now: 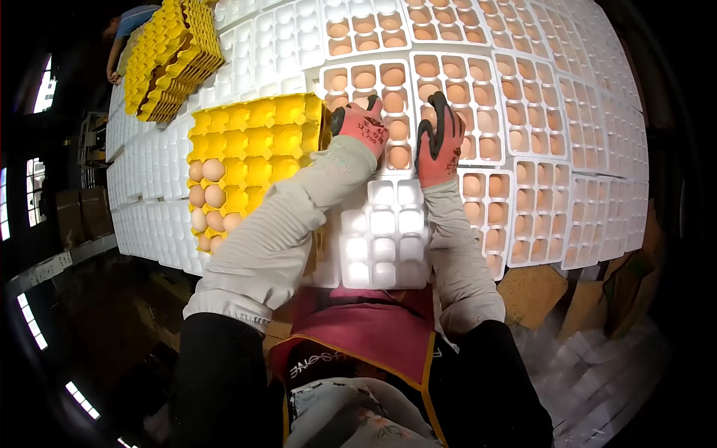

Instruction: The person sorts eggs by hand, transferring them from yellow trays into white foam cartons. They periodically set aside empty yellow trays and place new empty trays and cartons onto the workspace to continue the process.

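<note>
My left hand (362, 127), in a red and black glove, is over the left column of a white foam tray (385, 168) with brown eggs in it. Its fingers bend down among the eggs, and the fingertips are partly hidden. My right hand (441, 142), gloved alike, is over the left side of the neighbouring egg tray (472, 160), with thumb and fingers apart near an egg (428, 91). Left of my left hand lies a yellow egg tray (254, 138), with several eggs (214, 196) at its left side. An unfilled white tray (385, 246) sits between my forearms.
Many white trays with eggs (534, 127) spread to the right. White trays without visible eggs (149, 164) lie at the left. A stack of yellow trays (172, 63) stands at the upper left, beside another person's arm (114, 60). Cardboard (532, 295) lies below the table's right edge.
</note>
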`<state>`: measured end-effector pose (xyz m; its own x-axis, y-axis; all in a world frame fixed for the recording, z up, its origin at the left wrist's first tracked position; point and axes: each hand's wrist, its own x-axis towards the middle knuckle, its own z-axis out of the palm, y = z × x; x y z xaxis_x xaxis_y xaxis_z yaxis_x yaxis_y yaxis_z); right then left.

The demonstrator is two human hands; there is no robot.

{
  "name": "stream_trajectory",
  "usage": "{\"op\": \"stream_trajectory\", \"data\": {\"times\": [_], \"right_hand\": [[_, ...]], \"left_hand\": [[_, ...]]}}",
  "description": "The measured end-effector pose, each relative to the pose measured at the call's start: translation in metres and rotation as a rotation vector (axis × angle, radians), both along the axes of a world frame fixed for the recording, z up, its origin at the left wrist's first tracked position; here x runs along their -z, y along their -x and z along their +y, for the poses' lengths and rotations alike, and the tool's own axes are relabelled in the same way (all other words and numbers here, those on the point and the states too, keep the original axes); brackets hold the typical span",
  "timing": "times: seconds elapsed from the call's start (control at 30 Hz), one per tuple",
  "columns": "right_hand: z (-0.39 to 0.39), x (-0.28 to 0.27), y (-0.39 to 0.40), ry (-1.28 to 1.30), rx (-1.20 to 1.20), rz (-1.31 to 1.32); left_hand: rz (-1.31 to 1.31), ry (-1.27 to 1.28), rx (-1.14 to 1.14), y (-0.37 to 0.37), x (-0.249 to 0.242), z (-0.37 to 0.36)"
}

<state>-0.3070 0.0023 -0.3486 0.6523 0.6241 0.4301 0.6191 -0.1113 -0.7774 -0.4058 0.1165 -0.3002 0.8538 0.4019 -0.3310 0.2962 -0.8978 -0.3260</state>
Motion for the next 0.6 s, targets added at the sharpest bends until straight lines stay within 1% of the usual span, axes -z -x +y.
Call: {"op": "stream_trajectory", "data": {"times": [0.03, 0.07, 0.1, 0.17, 0.2, 0.23, 0.27, 0.3, 0.37, 0.4, 0.43, 0.47, 0.5, 0.53, 0.57, 0.6], "right_hand": [[-0.019, -0.018, -0.008, -0.022, -0.020, 0.048], [-0.037, -0.013, -0.012, -0.130, -0.008, 0.244], [-0.054, -0.030, -0.015, -0.074, -0.027, 0.410], [-0.085, -0.019, -0.017, -0.065, -0.021, 0.462], [-0.094, -0.023, -0.012, -0.067, -0.027, 0.461], [-0.100, -0.028, -0.010, -0.036, -0.042, 0.468], [-0.104, -0.033, -0.010, -0.006, -0.057, 0.472], [-0.106, -0.039, -0.010, -0.009, -0.064, 0.466], [-0.108, -0.051, -0.006, 0.084, -0.028, 0.410], [-0.107, -0.051, -0.004, -0.043, -0.102, 0.460], [-0.107, -0.053, -0.001, -0.025, -0.088, 0.525], [-0.105, -0.058, 0.002, -0.049, -0.095, 0.532], [-0.100, -0.064, 0.006, -0.080, -0.120, 0.541], [-0.095, -0.067, 0.011, -0.126, -0.146, 0.559], [-0.090, -0.065, 0.012, -0.069, -0.136, 0.522], [-0.084, -0.067, 0.015, -0.080, -0.159, 0.511]], "left_hand": [[-0.084, 0.051, -0.123, 0.007, -0.011, -0.010], [-0.191, 0.184, -0.223, 0.020, -0.030, -0.023], [-0.305, 0.314, -0.327, 0.033, -0.044, -0.039], [-0.078, 0.371, -0.486, 0.049, -0.044, -0.065], [-0.081, 0.368, -0.491, 0.060, -0.024, -0.074], [-0.001, 0.269, -0.452, 0.072, 0.010, -0.082], [0.077, 0.169, -0.412, 0.068, 0.011, -0.083], [0.070, 0.166, -0.417, 0.065, 0.012, -0.082], [-0.128, 0.195, -0.424, 0.054, 0.009, -0.078], [-0.314, 0.154, -0.364, 0.049, 0.010, -0.079], [-0.486, 0.300, -0.371, 0.042, 0.010, -0.079], [-0.692, 0.440, -0.352, 0.039, 0.036, -0.080], [-0.662, 0.387, -0.307, 0.035, 0.056, -0.086], [-0.515, 0.329, -0.307, 0.034, 0.054, -0.088], [-0.458, 0.247, -0.280, 0.036, 0.057, -0.086], [-0.479, 0.264, -0.339, 0.037, 0.056, -0.090]]}}
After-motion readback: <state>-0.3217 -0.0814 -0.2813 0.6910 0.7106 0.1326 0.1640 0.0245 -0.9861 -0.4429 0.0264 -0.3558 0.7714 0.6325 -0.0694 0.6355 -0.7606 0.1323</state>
